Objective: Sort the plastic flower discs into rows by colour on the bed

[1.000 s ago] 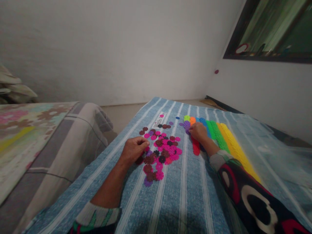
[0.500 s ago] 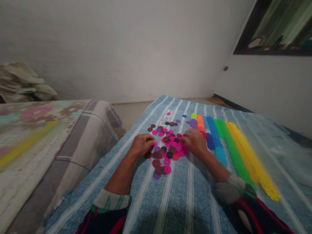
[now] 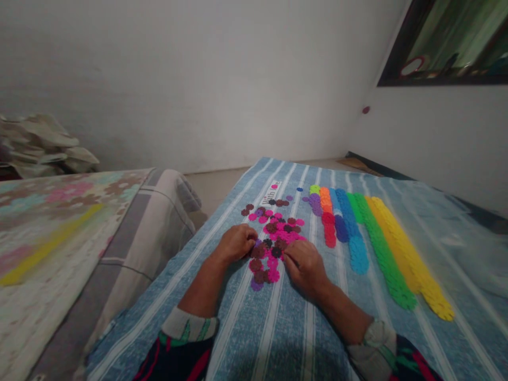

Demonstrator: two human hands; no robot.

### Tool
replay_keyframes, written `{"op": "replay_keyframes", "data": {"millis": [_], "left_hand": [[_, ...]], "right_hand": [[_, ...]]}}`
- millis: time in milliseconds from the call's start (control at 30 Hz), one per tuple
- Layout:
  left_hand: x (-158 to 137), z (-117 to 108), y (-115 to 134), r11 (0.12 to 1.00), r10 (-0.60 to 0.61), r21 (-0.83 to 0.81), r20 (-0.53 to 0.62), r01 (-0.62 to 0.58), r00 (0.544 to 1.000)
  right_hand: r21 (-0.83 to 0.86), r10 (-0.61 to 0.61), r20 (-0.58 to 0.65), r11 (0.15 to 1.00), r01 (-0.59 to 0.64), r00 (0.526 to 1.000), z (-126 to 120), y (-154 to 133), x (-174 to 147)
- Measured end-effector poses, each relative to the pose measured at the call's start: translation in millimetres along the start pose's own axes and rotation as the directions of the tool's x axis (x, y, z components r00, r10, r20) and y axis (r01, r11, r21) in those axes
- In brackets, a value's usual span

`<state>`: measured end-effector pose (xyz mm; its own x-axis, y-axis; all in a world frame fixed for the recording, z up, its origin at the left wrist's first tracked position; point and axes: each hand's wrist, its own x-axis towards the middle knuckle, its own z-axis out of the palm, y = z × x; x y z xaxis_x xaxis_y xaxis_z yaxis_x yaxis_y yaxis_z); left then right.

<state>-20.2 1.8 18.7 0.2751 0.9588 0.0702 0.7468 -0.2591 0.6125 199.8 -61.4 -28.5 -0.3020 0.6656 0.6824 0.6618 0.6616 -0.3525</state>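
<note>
A loose pile of scalloped, flower-shaped discs [image 3: 273,263] in pink, brown, black and purple lies on the blue striped cloth [image 3: 286,328]. At the pile's left edge is my left hand [image 3: 237,243], its fingers curled together; whatever they hold is hidden. My right hand [image 3: 305,265] rests at the pile's right side, fingertips pinched close to a black disc [image 3: 277,252]. I cannot make out what is between them. To the right lie sorted rows of overlapping discs: red [image 3: 329,230], orange [image 3: 326,199], purple [image 3: 315,203], dark blue [image 3: 341,228], light blue [image 3: 359,256], green [image 3: 381,259] and yellow [image 3: 416,259].
A bed or low table with a floral cover [image 3: 71,211] stands at the left, with crumpled fabric [image 3: 43,143] behind it. Clear plastic [image 3: 464,243] lies right of the yellow row. A wall [image 3: 198,79] rises beyond.
My right hand has moved down and left, away from the red row to the pile's right side. My left hand has shifted slightly right and down. The view has tilted a little.
</note>
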Motion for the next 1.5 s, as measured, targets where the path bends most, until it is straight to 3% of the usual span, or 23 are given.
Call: {"op": "replay_keyframes", "data": {"millis": [133,733,933,1233,1500], "left_hand": [[-0.3,-2.4,8.9,0.980,0.044,0.193,0.053,-0.053,0.998],[1.3,-2.6,8.9,0.967,0.065,0.237,0.126,-0.094,0.990],[2.8,-2.8,7.4,0.972,0.017,0.230,0.109,-0.041,0.994],[4.5,4.2,-9.4,0.995,-0.071,-0.067,0.041,0.073,0.997],[-3.4,0.2,-3.2,0.912,-0.132,-0.392,0.001,0.122,0.991]], "right_hand": [[-0.010,-0.023,0.000,1.000,0.023,1.000,1.0,-3.3,1.8],[-0.067,-0.030,0.026,0.997,0.031,0.999,7.6,-2.4,0.5],[-0.072,-0.033,0.026,0.997,0.035,0.999,7.8,-2.5,-0.2],[-0.060,-0.072,0.004,0.996,0.072,0.997,11.6,0.5,-1.2],[-0.054,-0.065,0.014,0.996,0.065,0.998,3.8,1.3,-2.2]]}}
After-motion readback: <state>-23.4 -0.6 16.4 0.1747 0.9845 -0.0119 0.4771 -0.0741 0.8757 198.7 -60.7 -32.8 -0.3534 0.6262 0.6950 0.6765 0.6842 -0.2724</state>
